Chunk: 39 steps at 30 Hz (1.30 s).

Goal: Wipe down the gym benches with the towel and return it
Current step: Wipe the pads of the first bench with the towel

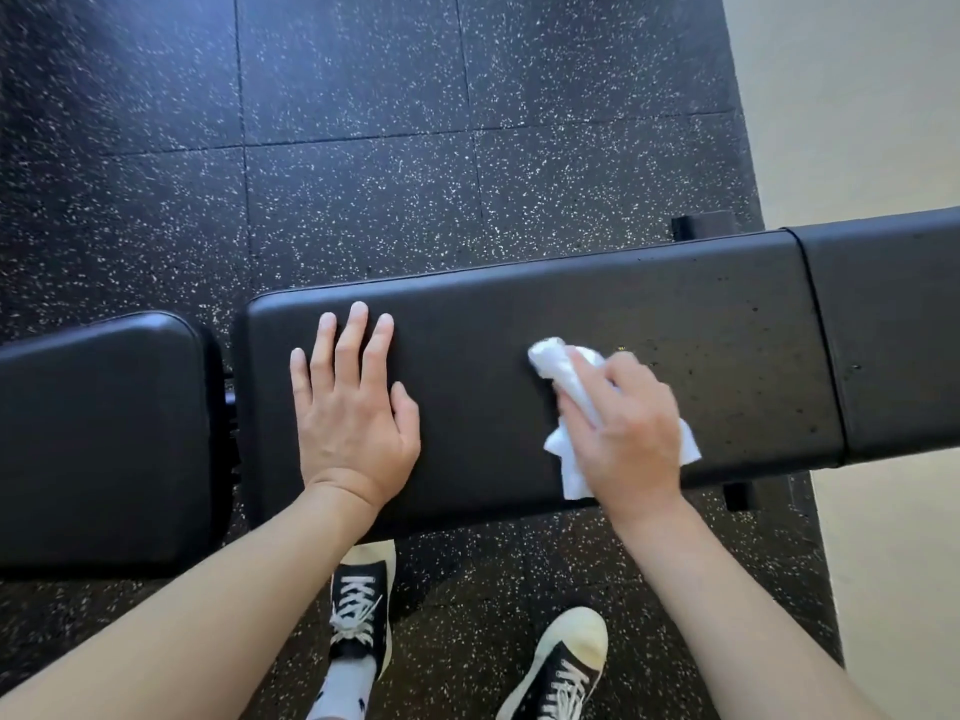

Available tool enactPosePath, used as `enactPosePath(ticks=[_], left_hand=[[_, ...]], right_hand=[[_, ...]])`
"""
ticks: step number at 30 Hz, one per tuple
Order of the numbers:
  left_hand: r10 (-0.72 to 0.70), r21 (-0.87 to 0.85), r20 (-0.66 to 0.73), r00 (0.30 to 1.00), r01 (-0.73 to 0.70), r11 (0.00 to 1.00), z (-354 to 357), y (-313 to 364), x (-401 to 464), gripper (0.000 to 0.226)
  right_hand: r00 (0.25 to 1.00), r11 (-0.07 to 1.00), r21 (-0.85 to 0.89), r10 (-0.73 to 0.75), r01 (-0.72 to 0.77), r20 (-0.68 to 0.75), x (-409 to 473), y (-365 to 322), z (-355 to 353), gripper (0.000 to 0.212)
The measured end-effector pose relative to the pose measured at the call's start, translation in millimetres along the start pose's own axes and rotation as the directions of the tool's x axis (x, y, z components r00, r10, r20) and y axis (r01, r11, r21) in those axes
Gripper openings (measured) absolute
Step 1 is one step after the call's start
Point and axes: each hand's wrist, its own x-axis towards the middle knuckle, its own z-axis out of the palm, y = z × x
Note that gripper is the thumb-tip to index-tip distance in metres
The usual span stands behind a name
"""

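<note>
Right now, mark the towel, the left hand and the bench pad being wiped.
towel [551, 359], head view, bunched end past the fingertips.
left hand [353, 407], head view, back of the hand.
bench pad [701, 324], head view, bare top surface.

A bench [519, 324] runs left to right across the middle of the view, standing on the floor [363, 122]. Left of its long middle pad, across a narrow gap, lies a separate pad [98, 433]; to the right, another padded section [904, 335] adjoins it. On the middle pad, the left hand [353, 402] rests flat near the left end. The right hand [628, 428] sits further right on the same pad, on top of a towel [561, 376] (the towel lies between hand and pad). Two shoes [363, 610] stand on the floor on the near side of the bench, below the hands. A wall [857, 96] lies at the far right.
</note>
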Motion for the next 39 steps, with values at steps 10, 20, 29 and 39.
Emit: enactPosePath(ticks=[10, 20, 29, 39], left_hand=[[-0.009, -0.027, -0.026, 1.000, 0.008, 1.000, 0.0, 0.6, 0.2, 0.070], [0.007, 0.009, -0.036, 0.999, -0.007, 1.000, 5.0, -1.2, -1.0, 0.070], [0.004, -0.008, -0.019, 1.000, -0.004, 1.000, 1.0, -0.5, -0.2, 0.070], [0.008, 0.009, -0.026, 1.000, -0.008, 1.000, 2.8, -1.7, -1.0, 0.070]], right_hand=[[0.992, 0.987, 0.137, -0.100, 0.089, 0.078, -70.9, -87.1, 21.0, 0.033], [0.985, 0.985, -0.040, 0.163, -0.166, -0.063, -38.3, 27.7, -9.6, 0.022], [0.997, 0.997, 0.077, -0.030, 0.025, 0.069, -33.2, -90.8, 22.7, 0.031], [0.990, 0.991, 0.021, 0.130, -0.129, -0.049, 33.8, 20.5, -6.4, 0.012]])
